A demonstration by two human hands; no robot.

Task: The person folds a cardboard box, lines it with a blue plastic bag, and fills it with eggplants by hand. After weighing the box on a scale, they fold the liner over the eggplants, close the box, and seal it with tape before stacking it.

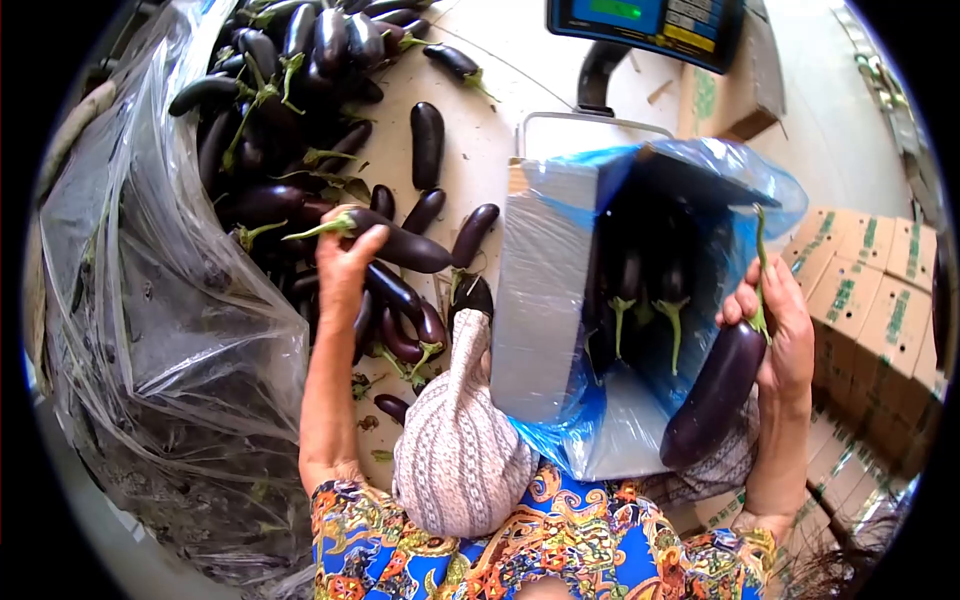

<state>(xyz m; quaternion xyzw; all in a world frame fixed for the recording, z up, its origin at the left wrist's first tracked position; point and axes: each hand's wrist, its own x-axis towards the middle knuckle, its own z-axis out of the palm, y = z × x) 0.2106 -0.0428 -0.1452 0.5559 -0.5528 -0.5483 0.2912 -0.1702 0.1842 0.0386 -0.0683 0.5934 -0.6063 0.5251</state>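
My left hand [350,243] is closed around the stem end of a dark eggplant [408,246], just above the loose pile of eggplants [300,90] on the floor. On the other side, my right hand [778,310] grips a larger eggplant [715,395] by its stem end, its body hanging down over the near right edge of the box. The open cardboard box [545,300] has a blue plastic liner [720,260]. Several eggplants [630,280] lie inside with stems toward me; the box's far end is in shadow.
Beyond the box stands a scale with a lit display [640,25] on a black post. Closed cartons [870,290] are stacked at the right. Clear plastic sheeting [180,350] covers the left. My knee [465,450] and foot are beside the box, near loose eggplants.
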